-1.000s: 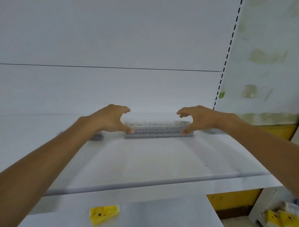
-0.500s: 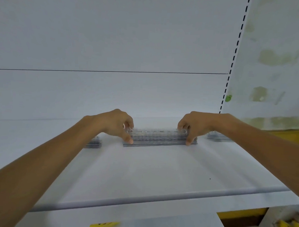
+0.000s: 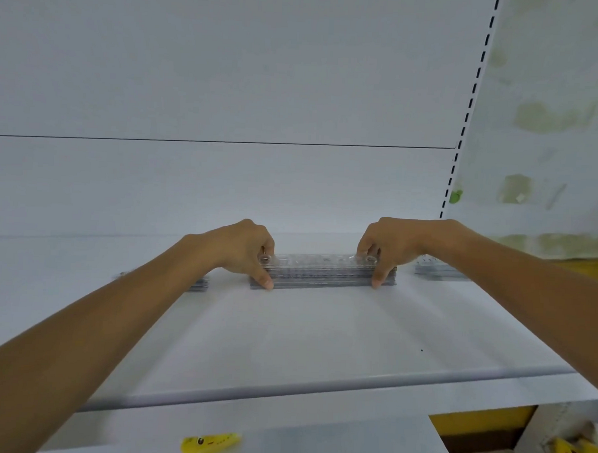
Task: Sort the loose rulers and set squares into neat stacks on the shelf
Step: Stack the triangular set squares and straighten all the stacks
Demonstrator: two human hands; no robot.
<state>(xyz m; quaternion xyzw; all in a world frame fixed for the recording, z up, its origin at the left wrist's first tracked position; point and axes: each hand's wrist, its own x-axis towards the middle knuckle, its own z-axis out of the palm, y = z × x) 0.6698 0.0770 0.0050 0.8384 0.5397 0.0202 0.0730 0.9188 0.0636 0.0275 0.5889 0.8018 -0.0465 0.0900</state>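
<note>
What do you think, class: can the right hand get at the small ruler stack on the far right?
Probably yes: the small stack lies close beside the right hand, nothing between them, though that hand grips the middle stack.

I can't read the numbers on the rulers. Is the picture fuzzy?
Head view: the rulers are clear plastic and far off, so their marks smear together; head view, bottom edge: the yellow packet is blurred; head view, right: the slotted post curves from the wide lens; the light is soft, with faint arm shadows on the shelf.
</note>
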